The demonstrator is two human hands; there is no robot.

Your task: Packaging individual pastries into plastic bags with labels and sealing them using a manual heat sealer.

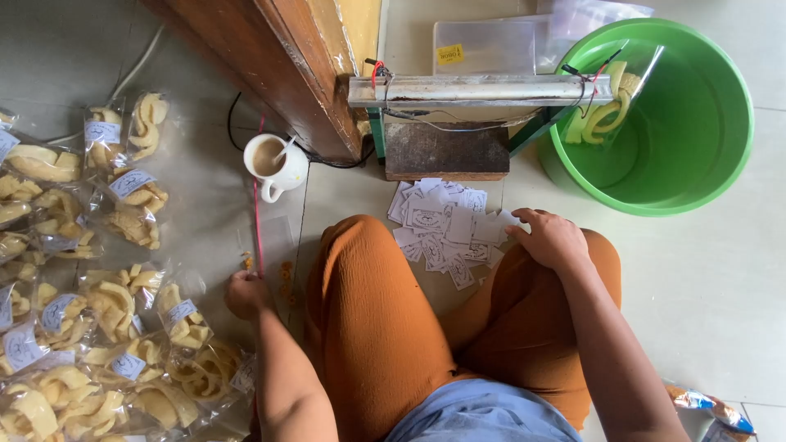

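Seated on floor point(720, 286), knees in orange trousers. Left hand point(246, 293) lowered to floor beside packed cracker bags point(184, 315), fingers curled; contents, if any, cannot be told. Right hand point(550, 239) loose, empty, fingertips resting on edge of scattered paper labels point(442, 229) between knees. Cup point(274, 164) near door frame. Sealer point(479, 92) ahead; green tub point(655, 115) alongside, holding one bag.

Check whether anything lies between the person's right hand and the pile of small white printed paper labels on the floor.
Nothing visible does. The right hand rests at the right edge of the pile of small white printed paper labels, its fingertips touching or almost touching the nearest slips.
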